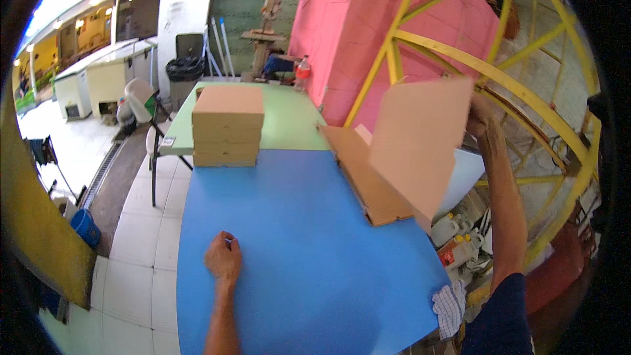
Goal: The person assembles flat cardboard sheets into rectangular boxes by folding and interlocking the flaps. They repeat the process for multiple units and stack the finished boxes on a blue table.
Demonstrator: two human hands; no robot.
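My right hand (484, 116) grips the edge of a brown flat cardboard sheet (420, 138), raised upright and slightly blurred over the table's right side. Beneath the sheet, flat brown cardboard (371, 181) lies along the right edge of the blue table (282, 263). Over the near left part of the blue top, my left hand (224, 256) is closed with curled fingers, and nothing shows in it. Ahead of that hand, a neat stack of folded cardboard boxes (227, 128) stands where the blue top meets a green one.
The green table (292, 115) adjoins the far end. A bottle (303, 73) stands on its far right corner. A checked cloth (450, 309) hangs at the near right corner. Plastic jugs (447, 230) sit below on the right, beside a yellow metal frame (499, 75). A chair (141, 102) is at left.
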